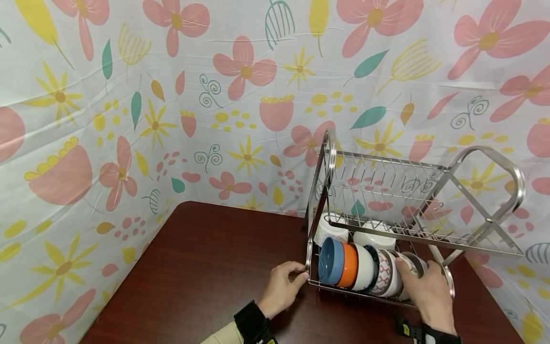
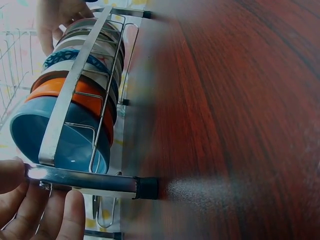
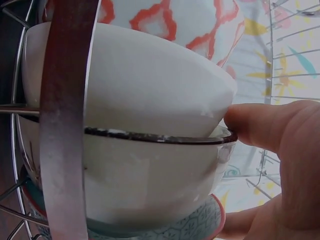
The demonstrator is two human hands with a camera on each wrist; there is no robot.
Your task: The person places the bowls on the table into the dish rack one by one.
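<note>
A two-tier metal dish rack (image 1: 386, 232) holds a row of bowls on edge along its lower front. From the left come a blue bowl (image 1: 330, 263), an orange bowl (image 1: 350, 265), a white bowl (image 1: 364, 268) and a red-patterned bowl (image 1: 384, 278), with several more beyond. My left hand (image 1: 281, 290) pinches the rack's left side frame between thumb and fingers. At the row's right end, my right hand (image 1: 431, 292) grips a dark-rimmed white bowl (image 3: 150, 172). Its thumb touches the rim; a finger reaches a teal-patterned bowl (image 3: 200, 220) beside it.
Two white dishes (image 1: 332, 233) sit behind the row on the lower tier. The upper tier has upright wire dividers (image 1: 378, 174). A dark red wooden table (image 1: 206, 253) extends left of the rack, and a flowered cloth (image 1: 240, 124) hangs behind.
</note>
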